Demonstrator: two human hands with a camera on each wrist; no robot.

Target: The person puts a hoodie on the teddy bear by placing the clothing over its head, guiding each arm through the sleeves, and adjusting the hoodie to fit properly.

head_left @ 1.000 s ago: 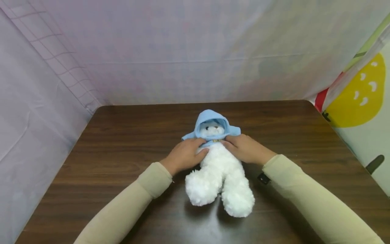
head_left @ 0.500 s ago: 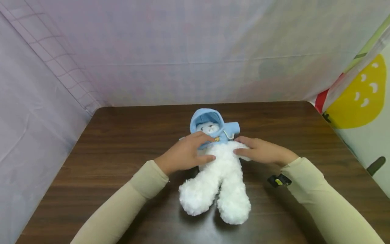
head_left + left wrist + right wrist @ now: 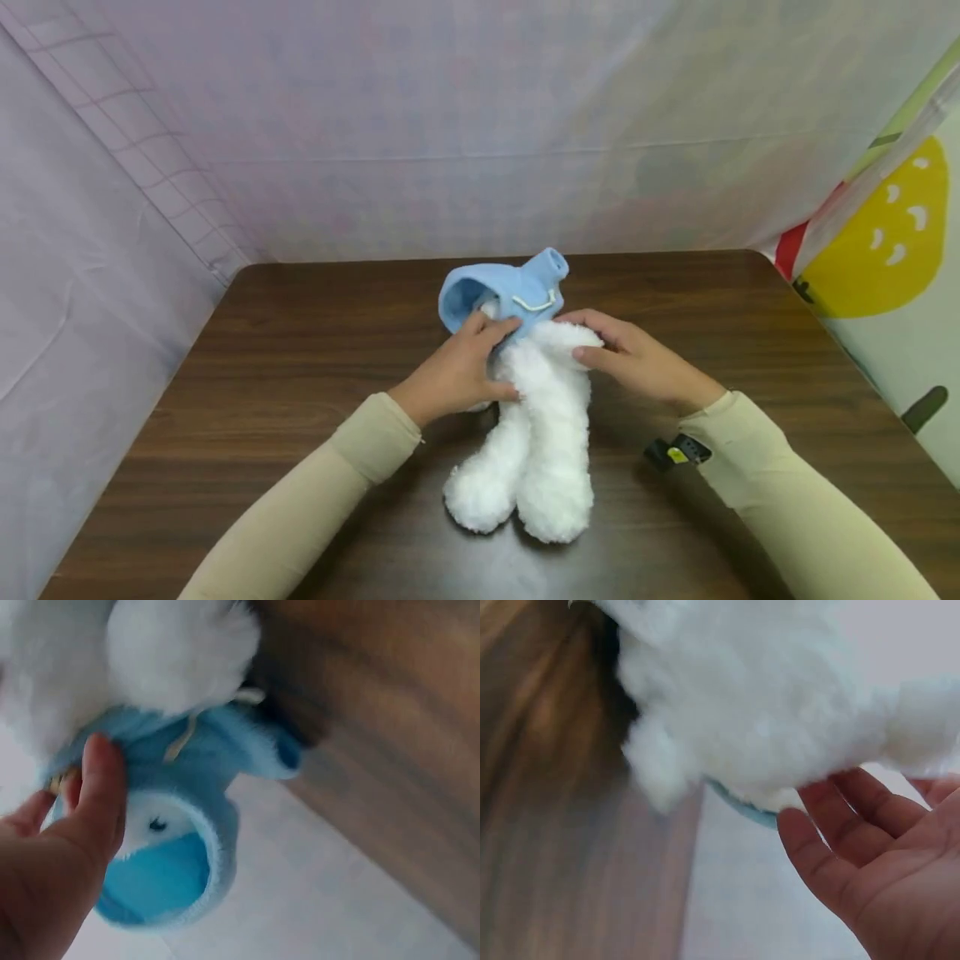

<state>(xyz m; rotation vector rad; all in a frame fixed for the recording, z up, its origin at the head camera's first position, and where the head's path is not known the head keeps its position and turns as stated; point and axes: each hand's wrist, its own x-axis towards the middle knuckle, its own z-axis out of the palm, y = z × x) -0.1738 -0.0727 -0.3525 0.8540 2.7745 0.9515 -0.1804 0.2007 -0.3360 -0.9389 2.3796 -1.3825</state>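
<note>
A white plush toy (image 3: 555, 450) with long fluffy legs is turned partly onto its side at mid-table. Its small light blue hoodie (image 3: 536, 292) is bunched around the head and upper chest, with a white drawstring at the neck. My left hand (image 3: 461, 371) grips the toy at the hoodie front. In the left wrist view, one dark eye of the toy's face (image 3: 154, 825) shows inside the hood. My right hand (image 3: 645, 362) holds the toy's bare white arm (image 3: 566, 342) between thumb and fingers. The white fur (image 3: 757, 697) hides some right fingertips in the right wrist view.
The dark brown wooden table (image 3: 300, 350) extends around the toy, with its far edge close behind the hood. A pale cloth (image 3: 480, 125) hangs behind it. A black strap with a yellow tag (image 3: 678, 454) hangs at the right wrist.
The toy has rolled from its back toward my left, its legs coming together. The hoodie's right sleeve now points up and away. My right hand shifted outward from the chest to the toy's arm.
</note>
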